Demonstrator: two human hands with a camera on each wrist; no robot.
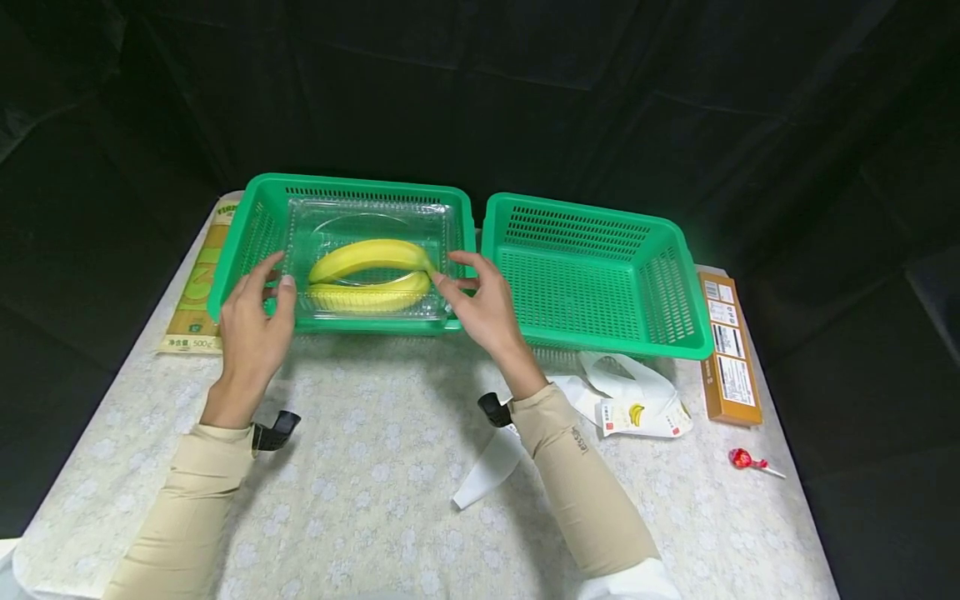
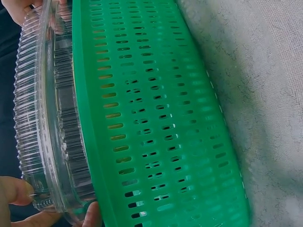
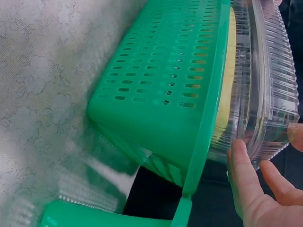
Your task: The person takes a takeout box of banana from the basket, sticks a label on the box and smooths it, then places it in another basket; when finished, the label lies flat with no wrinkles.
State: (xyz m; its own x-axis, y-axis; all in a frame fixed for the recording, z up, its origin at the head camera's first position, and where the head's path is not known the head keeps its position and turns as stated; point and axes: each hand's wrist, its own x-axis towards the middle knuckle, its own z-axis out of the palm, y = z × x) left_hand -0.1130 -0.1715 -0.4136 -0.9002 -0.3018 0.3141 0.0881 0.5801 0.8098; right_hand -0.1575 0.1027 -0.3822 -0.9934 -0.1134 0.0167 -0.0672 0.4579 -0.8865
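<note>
While both forearms reach forward, left hand (image 1: 251, 321) and right hand (image 1: 483, 304) gripping clear clamshell (image 1: 371, 218), fingers curled round its ends.

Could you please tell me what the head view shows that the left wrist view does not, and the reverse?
Only the head view shows the two bananas inside the clear plastic box, the right hand, the second green basket standing empty, the brown carton, the lollipop and the white bag. Only the left wrist view shows the slotted outer wall of the left green basket up close and the box's ribbed rim above the basket's edge. Both show the left hand at the box, the left basket and the patterned tablecloth.
</note>
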